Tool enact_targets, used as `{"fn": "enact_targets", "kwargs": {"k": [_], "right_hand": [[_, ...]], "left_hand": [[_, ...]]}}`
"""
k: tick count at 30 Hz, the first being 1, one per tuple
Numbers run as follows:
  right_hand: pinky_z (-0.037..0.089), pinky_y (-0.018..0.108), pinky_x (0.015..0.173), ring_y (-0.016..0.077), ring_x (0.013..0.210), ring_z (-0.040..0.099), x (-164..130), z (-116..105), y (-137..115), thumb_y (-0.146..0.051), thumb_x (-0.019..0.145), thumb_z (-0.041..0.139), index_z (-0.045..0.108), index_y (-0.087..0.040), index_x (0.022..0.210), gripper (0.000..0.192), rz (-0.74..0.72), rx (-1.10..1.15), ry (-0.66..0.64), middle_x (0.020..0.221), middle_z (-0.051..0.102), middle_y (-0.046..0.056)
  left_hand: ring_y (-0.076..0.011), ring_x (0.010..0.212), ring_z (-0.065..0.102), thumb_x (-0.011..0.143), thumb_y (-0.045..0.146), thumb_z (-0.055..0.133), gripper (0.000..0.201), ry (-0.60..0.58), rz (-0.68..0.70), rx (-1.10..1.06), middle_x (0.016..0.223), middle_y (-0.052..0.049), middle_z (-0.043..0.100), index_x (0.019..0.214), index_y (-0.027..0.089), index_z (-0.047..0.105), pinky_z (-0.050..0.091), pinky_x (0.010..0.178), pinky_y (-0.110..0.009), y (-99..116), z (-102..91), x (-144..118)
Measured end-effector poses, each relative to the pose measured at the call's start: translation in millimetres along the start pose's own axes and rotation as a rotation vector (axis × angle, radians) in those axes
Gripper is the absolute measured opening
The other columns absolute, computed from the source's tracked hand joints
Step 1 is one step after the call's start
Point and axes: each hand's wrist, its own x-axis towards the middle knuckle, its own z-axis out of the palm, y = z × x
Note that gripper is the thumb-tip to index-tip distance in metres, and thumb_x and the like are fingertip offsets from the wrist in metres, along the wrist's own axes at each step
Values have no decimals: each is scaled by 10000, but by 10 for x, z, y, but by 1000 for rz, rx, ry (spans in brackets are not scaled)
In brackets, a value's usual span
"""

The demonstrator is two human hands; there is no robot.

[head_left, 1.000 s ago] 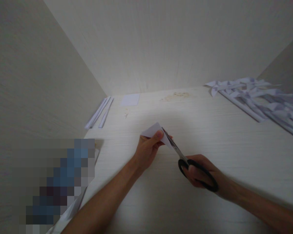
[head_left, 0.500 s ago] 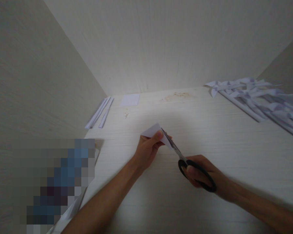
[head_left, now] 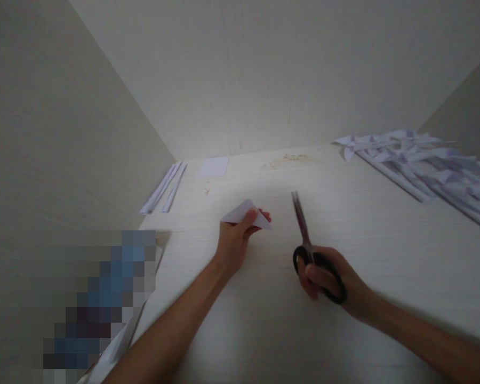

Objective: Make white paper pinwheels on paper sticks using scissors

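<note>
the left hand (head_left: 234, 242) pinches a small folded piece of white paper (head_left: 245, 213) just above the pale table (head_left: 384, 240), fingers closed on it. the right hand (head_left: 328, 280) is wrapped through the black handles of the scissors (head_left: 304, 234), blades together and pointing away, apart from the paper. paper strips (head_left: 164, 186) lie by the left wall, a pile of folded paper (head_left: 424, 165) far right

Two bare forearms enter from the lower edge, one from about 7 o'clock, the other from about 4 o'clock. No sleeves, watch, bracelet or rings show on either. The left hand (head_left: 234, 245) and the right hand (head_left: 328, 280) are gloveless, with slim fingers and short, plain nails. Both forearms are lean and unmarked.
</note>
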Motion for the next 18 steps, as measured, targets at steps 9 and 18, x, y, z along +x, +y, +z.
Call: {"fn": "enact_targets", "kwargs": {"k": [9, 18], "right_hand": [[288, 204, 401, 64, 428, 374, 112, -37, -41, -358, 604, 684, 474, -160, 607, 289, 39, 32, 452, 487, 462, -53], [271, 196, 398, 54, 424, 358, 141, -104, -54, -260, 585, 674, 490, -160, 606, 211, 25, 30, 525, 473, 422, -79]], "left_hand": [[-213, 893, 616, 766, 138, 499, 308, -467, 930, 1323, 1043, -104, 644, 1053, 178, 603, 495, 746, -318, -55, 19, -193], [-191, 832, 549, 747, 33, 461, 386, -416, 1133, 1523, 913, -62, 664, 1081, 199, 562, 471, 691, -299, -88, 28, -205]]}}
